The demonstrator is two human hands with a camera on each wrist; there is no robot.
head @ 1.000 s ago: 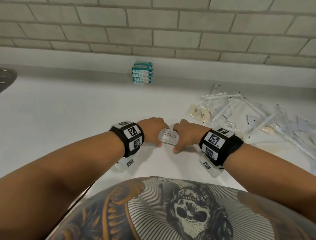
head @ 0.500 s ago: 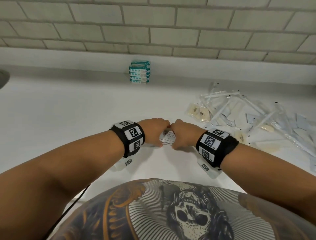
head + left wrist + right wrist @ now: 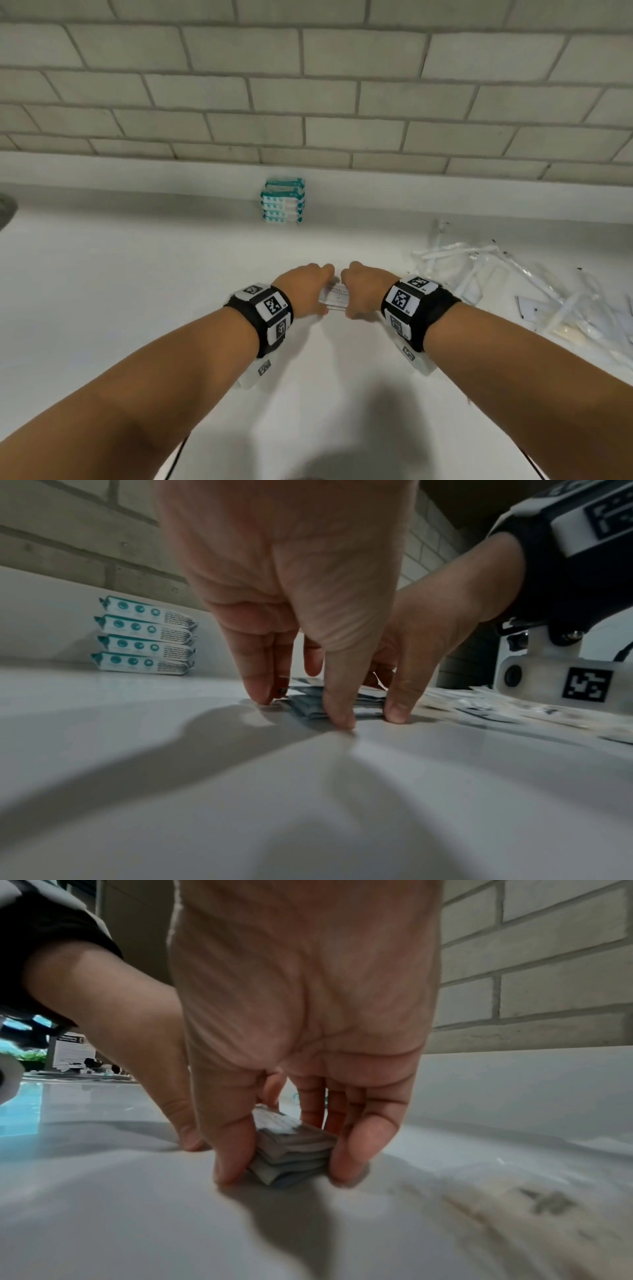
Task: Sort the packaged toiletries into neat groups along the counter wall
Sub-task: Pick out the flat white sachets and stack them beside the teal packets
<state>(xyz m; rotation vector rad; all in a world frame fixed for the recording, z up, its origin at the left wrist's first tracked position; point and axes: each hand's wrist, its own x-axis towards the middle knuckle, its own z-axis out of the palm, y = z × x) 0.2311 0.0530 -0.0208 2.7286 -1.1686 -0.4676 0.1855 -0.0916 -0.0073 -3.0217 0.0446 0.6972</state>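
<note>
A small stack of white sachets (image 3: 335, 296) lies on the white counter (image 3: 137, 291), well short of the wall. My left hand (image 3: 310, 291) grips its left end and my right hand (image 3: 358, 296) grips its right end. In the left wrist view the left hand (image 3: 301, 707) straddles the stack (image 3: 368, 708), fingertips on the counter. The right wrist view shows the right hand (image 3: 287, 1172) pinching the stack (image 3: 294, 1153) between thumb and fingers. A neat stack of teal-and-white packs (image 3: 283, 202) stands against the wall upstand.
A loose pile of clear-wrapped toiletries (image 3: 513, 291) spreads over the counter to the right. The teal-and-white packs (image 3: 143, 637) sit beyond my left hand. A dark sink edge (image 3: 7, 209) shows at far left. Brick wall (image 3: 308, 102) runs along the back.
Both hands have drawn closer together around the sachet stack, covering more of it. The head view has tilted up, so the torso has dropped out of frame.
</note>
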